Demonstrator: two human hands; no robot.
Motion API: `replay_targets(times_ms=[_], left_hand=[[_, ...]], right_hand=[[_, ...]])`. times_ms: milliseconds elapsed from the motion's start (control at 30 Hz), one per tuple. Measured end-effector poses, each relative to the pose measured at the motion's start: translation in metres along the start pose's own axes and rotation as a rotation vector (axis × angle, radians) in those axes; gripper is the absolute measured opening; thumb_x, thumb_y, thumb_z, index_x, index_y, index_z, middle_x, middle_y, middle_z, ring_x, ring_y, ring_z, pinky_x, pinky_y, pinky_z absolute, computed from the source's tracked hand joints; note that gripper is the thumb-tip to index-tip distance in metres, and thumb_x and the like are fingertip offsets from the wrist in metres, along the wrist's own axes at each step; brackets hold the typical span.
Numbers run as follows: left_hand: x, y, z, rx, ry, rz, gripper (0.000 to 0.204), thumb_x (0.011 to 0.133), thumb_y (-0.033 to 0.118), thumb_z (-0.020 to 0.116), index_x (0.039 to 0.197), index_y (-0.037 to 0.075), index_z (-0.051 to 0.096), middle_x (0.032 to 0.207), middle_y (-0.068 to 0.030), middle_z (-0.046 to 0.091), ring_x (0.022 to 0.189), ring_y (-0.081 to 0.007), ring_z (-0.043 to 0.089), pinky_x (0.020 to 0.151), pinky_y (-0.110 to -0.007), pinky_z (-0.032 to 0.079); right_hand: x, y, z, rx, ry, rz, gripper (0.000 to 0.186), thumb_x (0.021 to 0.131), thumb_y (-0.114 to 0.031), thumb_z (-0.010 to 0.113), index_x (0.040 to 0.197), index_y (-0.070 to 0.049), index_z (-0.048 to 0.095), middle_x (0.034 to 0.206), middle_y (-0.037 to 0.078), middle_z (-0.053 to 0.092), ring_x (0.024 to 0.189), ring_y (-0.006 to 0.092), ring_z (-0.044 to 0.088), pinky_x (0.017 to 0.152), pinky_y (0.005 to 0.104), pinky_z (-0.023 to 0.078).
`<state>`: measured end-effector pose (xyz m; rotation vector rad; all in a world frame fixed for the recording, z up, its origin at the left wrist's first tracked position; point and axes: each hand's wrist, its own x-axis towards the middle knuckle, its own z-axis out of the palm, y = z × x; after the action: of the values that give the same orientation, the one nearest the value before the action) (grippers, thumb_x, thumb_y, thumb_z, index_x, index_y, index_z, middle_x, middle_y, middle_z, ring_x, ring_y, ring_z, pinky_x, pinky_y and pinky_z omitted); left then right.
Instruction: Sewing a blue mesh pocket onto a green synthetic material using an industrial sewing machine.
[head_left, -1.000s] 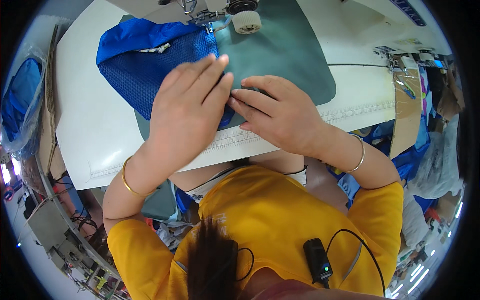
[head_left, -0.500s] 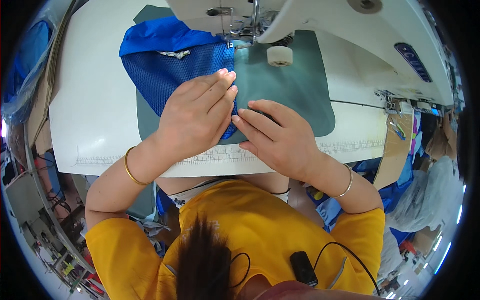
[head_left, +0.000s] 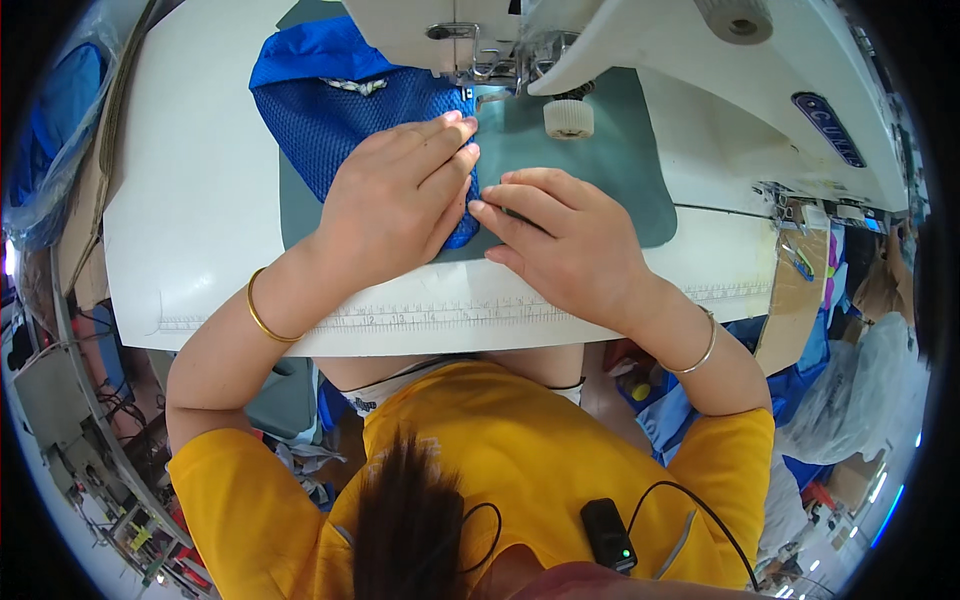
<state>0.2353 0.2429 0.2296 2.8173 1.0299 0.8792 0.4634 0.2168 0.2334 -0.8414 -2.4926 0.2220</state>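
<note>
A blue mesh fabric piece (head_left: 310,130) with a smooth blue band along its far side lies under the sewing machine's presser foot (head_left: 467,94). My left hand (head_left: 400,195) rests flat on the fabric, fingers stretched toward the needle area and close to the right edge. My right hand (head_left: 570,235) is just right of that edge, its fingertips touching or nearly touching it and its thumb apart. A dark sliver shows between the right fingers; whether it is a tool or shadow I cannot tell. A whitish bit (head_left: 355,87) shows by the band.
The white sewing machine (head_left: 680,100) arches over the far right, with a white ribbed knob (head_left: 568,118) hanging low. A dark green mat (head_left: 630,190) covers part of the white table (head_left: 200,250). A printed ruler strip (head_left: 430,316) runs along the near edge. Clear plastic bags (head_left: 850,390) lie at right.
The fabric and both hands have shifted slightly farther toward the machine. The fabric's near end has drawn away from the ruler strip. The whole view has also shifted a little.
</note>
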Motion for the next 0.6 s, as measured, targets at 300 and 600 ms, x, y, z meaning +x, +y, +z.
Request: replay_targets(times_ms=[300,600], left_hand=[[0.003,-0.013,0.003,0.044,0.015,-0.029,0.023,0.087,0.011,0.072,0.107,0.001,0.073,0.12,-0.0171,0.067,0.105,-0.0325,0.069,0.09,-0.042,0.055],[0.01,-0.032,0.011,0.008,0.097,0.016,0.014,0.084,0.01,0.075,0.097,0.003,0.073,0.108,-0.0128,0.068,0.098,-0.0301,0.069,0.083,-0.041,0.056]], right_hand=[[0.009,0.011,0.004,0.014,0.047,0.0,0.037,0.074,-0.018,0.083,0.108,-0.007,0.072,0.103,0.001,0.061,0.104,0.02,0.062,0.083,0.0336,0.056],[0.019,0.021,0.006,-0.028,0.087,-0.003,0.036,0.075,-0.02,0.083,0.107,-0.008,0.074,0.103,0.0,0.063,0.102,0.0194,0.062,0.082,0.0335,0.056]])
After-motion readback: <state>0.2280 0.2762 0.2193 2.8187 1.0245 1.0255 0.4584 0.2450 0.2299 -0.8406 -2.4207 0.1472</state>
